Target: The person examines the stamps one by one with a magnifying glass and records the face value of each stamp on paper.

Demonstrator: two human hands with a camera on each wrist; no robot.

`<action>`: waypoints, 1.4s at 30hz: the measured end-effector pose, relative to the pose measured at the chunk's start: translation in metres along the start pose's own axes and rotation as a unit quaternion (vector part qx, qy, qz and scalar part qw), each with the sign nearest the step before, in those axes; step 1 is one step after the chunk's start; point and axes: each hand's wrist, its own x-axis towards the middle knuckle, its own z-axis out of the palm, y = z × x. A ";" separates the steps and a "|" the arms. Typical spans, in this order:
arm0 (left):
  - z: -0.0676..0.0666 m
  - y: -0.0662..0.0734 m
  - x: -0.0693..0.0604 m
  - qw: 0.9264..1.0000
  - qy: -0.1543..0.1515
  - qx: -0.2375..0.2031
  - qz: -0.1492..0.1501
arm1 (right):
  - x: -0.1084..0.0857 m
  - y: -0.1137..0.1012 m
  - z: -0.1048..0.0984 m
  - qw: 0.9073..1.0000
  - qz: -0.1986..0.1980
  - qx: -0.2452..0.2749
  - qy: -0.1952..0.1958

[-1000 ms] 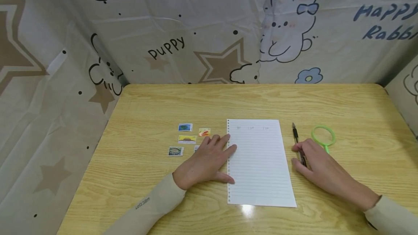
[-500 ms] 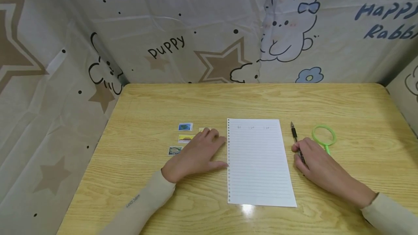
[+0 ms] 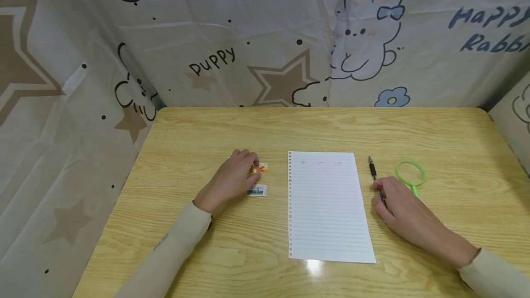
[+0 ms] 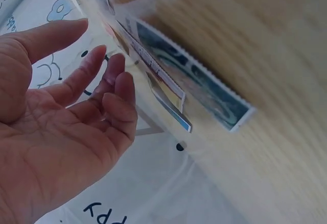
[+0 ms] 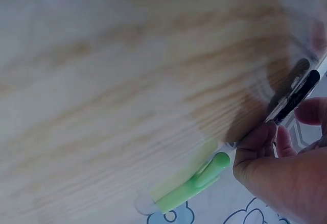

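Note:
My left hand (image 3: 229,178) hovers over the postage stamps at the table's left middle, fingers loosely bent. The left wrist view shows no stamp between its fingers; a dark green stamp (image 4: 194,76) lies on the table beside them. Right of the fingertips are an orange-red stamp (image 3: 262,168) and a stamp with a green picture (image 3: 257,191). The hand covers most of the other stamps in the head view. Pinched by the thumb and fingers of my right hand (image 3: 401,206) is a black pen (image 3: 372,168), its tip pointing toward the table's back.
Between the hands lies a sheet of lined paper (image 3: 327,210), with faint handwritten figures along its top. A green magnifying glass (image 3: 422,171) rests beyond the right hand. Printed cloth (image 3: 174,49) hangs behind and beside the wooden table (image 3: 232,261).
My left hand has moved left off the paper's edge and over the stamps, uncovering the green-picture stamp. The right hand stays near the same place with the pen.

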 end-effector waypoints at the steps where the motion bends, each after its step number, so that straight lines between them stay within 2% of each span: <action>1: 0.000 -0.001 0.002 1.000 -0.004 0.002 -0.001 | 0.000 0.000 -0.001 1.000 0.004 0.002 0.000; 5: -0.001 -0.002 0.006 1.000 -0.012 0.003 -0.003 | -0.002 0.001 -0.005 1.000 0.022 0.008 -0.010; 10: -0.002 -0.001 0.009 1.000 -0.014 -0.003 -0.010 | -0.007 0.001 -0.013 0.997 0.068 0.017 -0.009; 17: -0.001 0.000 0.011 1.000 -0.014 -0.012 -0.025 | -0.017 0.012 -0.029 0.991 0.116 0.002 0.059; 21: 0.000 0.002 0.011 0.999 -0.015 -0.011 -0.038 | -0.022 0.022 -0.035 0.988 0.135 -0.002 0.071; 24: 0.000 0.003 0.011 0.999 -0.010 -0.009 -0.041 | -0.022 0.028 -0.037 0.986 0.160 0.000 0.048; 29: 0.000 0.004 0.013 1.000 0.000 -0.004 -0.031 | -0.021 0.034 -0.042 0.977 0.209 0.016 -0.024; 31: 0.000 0.004 0.014 1.000 0.002 0.004 -0.026 | -0.021 0.036 -0.043 0.976 0.213 0.022 -0.039; 35: 0.000 0.005 0.014 1.000 0.002 0.017 -0.020 | -0.021 0.038 -0.046 0.977 0.207 0.029 -0.041; 42: 0.001 0.005 0.015 1.000 0.011 0.016 -0.012 | -0.022 0.040 -0.045 0.982 0.188 0.031 -0.012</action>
